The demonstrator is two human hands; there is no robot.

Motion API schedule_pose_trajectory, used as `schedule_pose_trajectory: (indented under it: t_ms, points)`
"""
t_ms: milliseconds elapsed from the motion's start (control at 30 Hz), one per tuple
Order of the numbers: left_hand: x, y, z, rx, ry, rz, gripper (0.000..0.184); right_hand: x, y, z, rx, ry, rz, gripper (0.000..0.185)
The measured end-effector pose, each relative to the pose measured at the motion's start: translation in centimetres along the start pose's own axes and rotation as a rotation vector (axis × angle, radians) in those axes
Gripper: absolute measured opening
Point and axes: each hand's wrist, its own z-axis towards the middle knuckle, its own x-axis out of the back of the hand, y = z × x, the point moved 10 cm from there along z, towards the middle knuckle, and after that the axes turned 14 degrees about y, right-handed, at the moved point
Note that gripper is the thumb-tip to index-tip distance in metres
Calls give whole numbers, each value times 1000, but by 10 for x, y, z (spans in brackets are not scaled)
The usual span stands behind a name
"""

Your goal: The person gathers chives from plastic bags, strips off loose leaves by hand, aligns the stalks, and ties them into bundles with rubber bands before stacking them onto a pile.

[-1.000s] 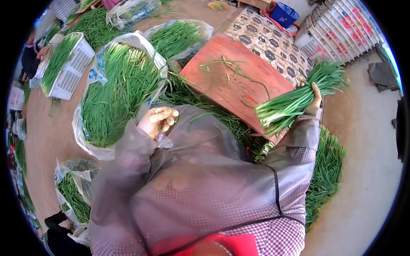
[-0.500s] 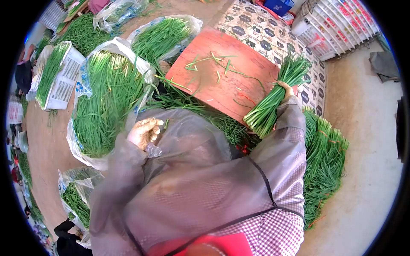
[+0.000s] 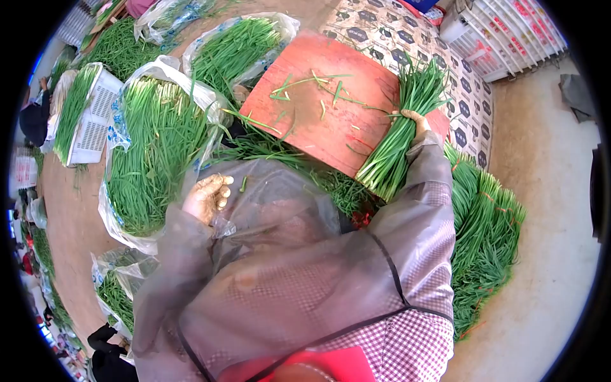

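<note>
My right hand (image 3: 417,121) is closed around a bunch of garlic chives (image 3: 396,143). The bunch lies aslant over the right edge of a red board (image 3: 331,95), its pale cut ends toward me and leafy tips pointing away. My left hand (image 3: 209,197) hangs over my lap at the left, fingers half curled and slightly apart, with nothing visible in them. Close to its fingertips, a short green piece of stalk (image 3: 243,184) rests on my translucent apron (image 3: 286,197). Loose stalk scraps (image 3: 323,109) lie scattered on the board.
Tied chive bundles (image 3: 487,235) are piled at my right. Left of the board stand open plastic bags of chives (image 3: 156,153) and a white crate (image 3: 94,121). More loose chives (image 3: 344,191) lie under the board's near edge. White crates (image 3: 506,35) stand at back right.
My right hand and the chive bunch have shifted slightly left and up in the view. My left fingers look somewhat less curled. The camera view has turned a little.
</note>
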Motion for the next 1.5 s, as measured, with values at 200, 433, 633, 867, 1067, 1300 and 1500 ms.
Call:
schedule_pose_trajectory:
  t_ms: [200, 433, 633, 867, 1067, 1300, 1500]
  points:
    - [4, -3, 1, 15, -22, 6, 24, 2, -17, -51, -13, -109, 5, 32]
    - [-2, -6, 2, 16, -10, 36, 26, 51, -18, -25, 278, 407, -53, 40]
    - [4, -3, -2, 3, -32, 9, 25, 51, -38, -19, 536, 378, -279, 66]
    - [8, -5, 0, -23, -41, -1, 23, 117, -49, -13, 414, 425, -336, 91]
    - [20, -3, 3, -35, -52, -85, 16, 167, -77, -54, 474, 577, -186, 79]
    - [30, 10, -6, -73, -27, -130, 13, 188, -81, -87, 532, 514, -286, 44]
    - [42, 7, -4, -59, -66, -136, 16, 192, -4, -86, 176, 199, -350, 32]
